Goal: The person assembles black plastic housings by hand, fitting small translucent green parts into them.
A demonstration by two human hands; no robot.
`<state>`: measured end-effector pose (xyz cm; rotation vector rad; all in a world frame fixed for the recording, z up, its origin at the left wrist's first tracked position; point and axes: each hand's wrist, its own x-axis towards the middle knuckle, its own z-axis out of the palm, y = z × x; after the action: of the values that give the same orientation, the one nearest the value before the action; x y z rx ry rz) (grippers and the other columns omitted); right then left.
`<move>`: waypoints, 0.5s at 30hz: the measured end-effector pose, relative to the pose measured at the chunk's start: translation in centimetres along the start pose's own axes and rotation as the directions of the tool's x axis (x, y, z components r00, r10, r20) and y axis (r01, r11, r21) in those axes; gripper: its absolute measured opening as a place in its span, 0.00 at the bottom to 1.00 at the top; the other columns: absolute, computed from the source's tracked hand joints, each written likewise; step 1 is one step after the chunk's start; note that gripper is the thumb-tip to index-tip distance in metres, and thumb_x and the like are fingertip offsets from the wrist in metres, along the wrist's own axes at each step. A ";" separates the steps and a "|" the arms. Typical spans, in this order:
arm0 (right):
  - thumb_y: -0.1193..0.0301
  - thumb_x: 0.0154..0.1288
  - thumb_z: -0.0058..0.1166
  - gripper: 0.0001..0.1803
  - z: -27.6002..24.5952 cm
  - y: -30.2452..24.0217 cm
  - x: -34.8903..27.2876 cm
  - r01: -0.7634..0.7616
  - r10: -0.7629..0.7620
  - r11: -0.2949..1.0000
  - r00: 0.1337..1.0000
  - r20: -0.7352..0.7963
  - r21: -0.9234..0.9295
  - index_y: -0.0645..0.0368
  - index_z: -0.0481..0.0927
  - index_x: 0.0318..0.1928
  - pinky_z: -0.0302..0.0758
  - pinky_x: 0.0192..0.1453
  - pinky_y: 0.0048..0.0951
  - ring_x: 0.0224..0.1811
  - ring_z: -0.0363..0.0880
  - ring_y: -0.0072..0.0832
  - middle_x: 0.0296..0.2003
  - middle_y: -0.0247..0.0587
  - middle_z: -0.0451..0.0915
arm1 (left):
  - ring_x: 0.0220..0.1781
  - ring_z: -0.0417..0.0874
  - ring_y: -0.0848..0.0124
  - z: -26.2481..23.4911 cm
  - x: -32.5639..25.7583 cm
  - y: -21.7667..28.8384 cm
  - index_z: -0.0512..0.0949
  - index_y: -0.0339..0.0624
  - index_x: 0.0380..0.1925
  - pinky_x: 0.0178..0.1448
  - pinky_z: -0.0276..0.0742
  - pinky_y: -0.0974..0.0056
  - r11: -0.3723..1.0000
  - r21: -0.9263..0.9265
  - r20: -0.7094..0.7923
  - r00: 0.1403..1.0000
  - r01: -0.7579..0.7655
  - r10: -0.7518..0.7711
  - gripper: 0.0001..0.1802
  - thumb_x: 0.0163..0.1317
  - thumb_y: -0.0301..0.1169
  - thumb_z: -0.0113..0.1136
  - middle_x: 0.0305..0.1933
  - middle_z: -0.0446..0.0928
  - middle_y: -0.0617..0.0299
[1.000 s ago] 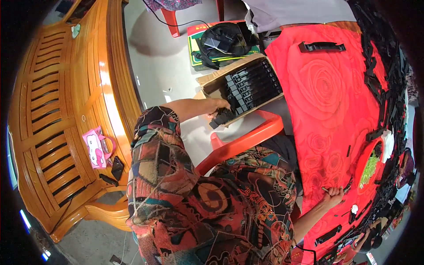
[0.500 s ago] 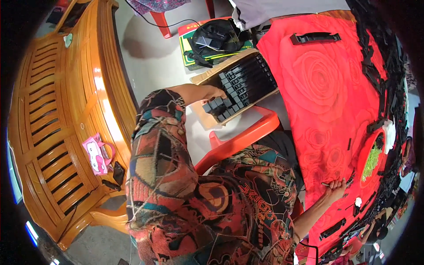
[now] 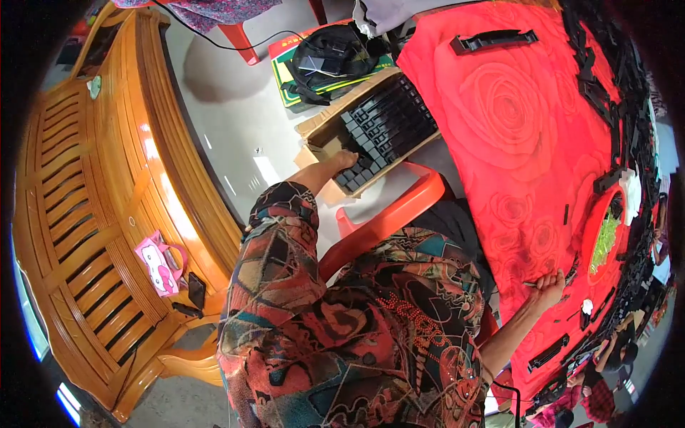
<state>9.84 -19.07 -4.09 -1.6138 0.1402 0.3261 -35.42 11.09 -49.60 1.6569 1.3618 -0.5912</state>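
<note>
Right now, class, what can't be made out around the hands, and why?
All in the head view:
Left hand: its exact grip; the hand itself hides the fingertips.
Thin item: its kind; the right hand covers most of it.
Carton: its bottom, mostly covered by black parts.
Heaped black pieces: single shapes, too small near the fisheye rim.

A glossy, slatted wooden bench (image 3: 113, 178) stands beside a pale floor (image 3: 232, 132) streaked with bright reflections (image 3: 267, 171).
</note>
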 end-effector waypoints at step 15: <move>0.70 0.62 0.39 0.08 -2.8 0.4 1.0 0.078 -0.082 0.996 0.992 -0.091 -0.042 0.60 0.72 0.34 0.45 0.09 0.16 0.09 0.49 0.12 0.12 0.22 0.57 | 0.43 0.77 0.64 -8.0 -11.6 9.5 0.75 0.36 0.43 0.50 0.69 0.61 0.642 -0.763 0.071 0.978 -0.073 0.196 0.31 0.58 0.55 0.43 0.42 0.77 0.53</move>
<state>10.99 -21.75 -4.64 -1.6686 0.1398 0.1932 -31.06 11.81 -33.21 0.9721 1.1261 -0.0066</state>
